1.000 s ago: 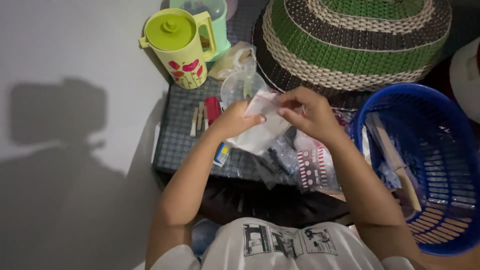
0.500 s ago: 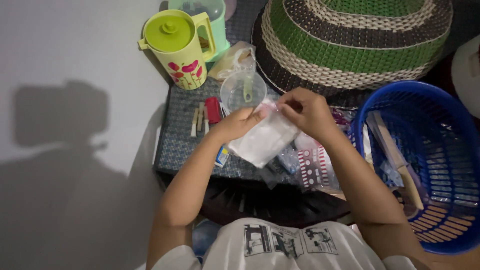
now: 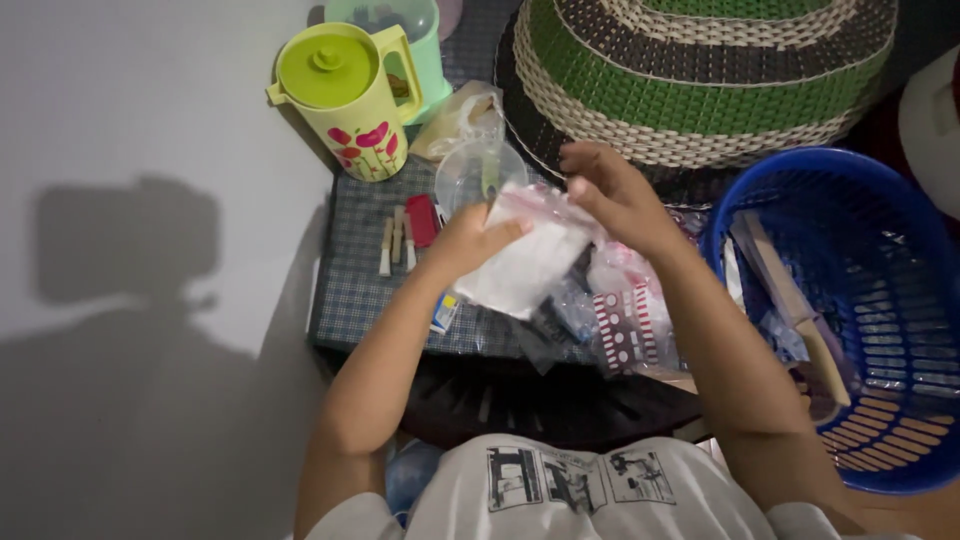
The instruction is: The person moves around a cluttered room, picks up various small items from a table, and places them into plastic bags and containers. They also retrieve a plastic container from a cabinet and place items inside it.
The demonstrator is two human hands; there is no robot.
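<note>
Two hands are on one thing here: we hold a clear plastic bag [image 3: 530, 258] with something white inside, just above the checked surface [image 3: 360, 290]. Our left hand [image 3: 470, 243] pinches its left edge, thumb and fingers closed on the film, while our right hand [image 3: 612, 192] grips the top edge, fingers curled shut over it. The bag hangs between them, tilted, its low end near a heap of other small packets [image 3: 615, 320] at the near side.

We judge the bag light, soft and limp, with slick film that could slide through a loose pinch; the top edge and the corners look like the surest places to take hold, since the filled middle would only crumple.

Far left stands a yellow-green jug [image 3: 345, 100] with red flowers. A clear round lid [image 3: 480, 172] lies just beyond our left hand, and small sticks [image 3: 397, 240] with a red piece [image 3: 422, 220] lie to its left. A striped woven cover [image 3: 700, 80] sits at the far side, and a blue basket [image 3: 880, 330] at the right.
</note>
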